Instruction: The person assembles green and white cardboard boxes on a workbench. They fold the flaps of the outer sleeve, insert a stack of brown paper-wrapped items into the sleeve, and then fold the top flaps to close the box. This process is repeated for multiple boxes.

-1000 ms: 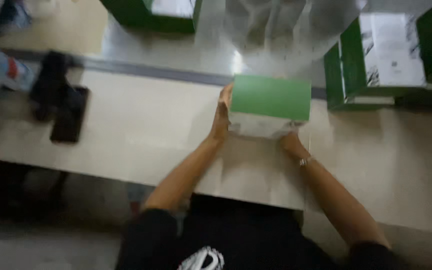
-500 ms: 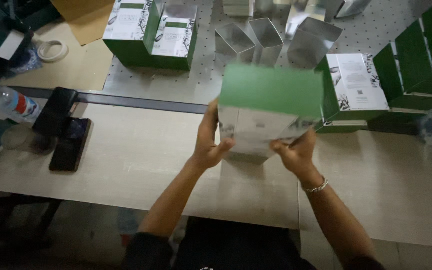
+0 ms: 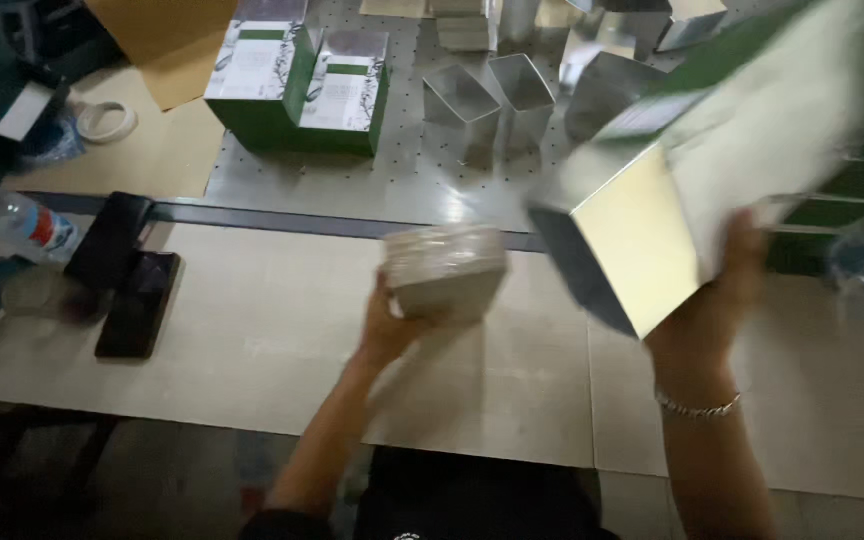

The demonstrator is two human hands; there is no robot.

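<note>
My left hand (image 3: 387,325) grips a pale, clear-wrapped rectangular packet (image 3: 445,272) above the beige table (image 3: 252,350). My right hand (image 3: 707,310), with a thin bracelet at the wrist, holds up a large green and white box (image 3: 712,160). The box is tilted, its open end faces me and its shiny gold inside shows. The two things are apart, packet to the left of the box. Both are blurred by motion.
Two green and white boxes (image 3: 297,90) stand on the perforated metal plate (image 3: 352,190) at the back, beside several open silver box liners (image 3: 497,95). At the left lie a dark phone (image 3: 139,305), a plastic bottle (image 3: 17,220) and a tape roll (image 3: 104,122).
The green box, held in both hands before, is now lifted and swung to the right in the right hand alone. The wrapped packet has come out and sits in the left hand.
</note>
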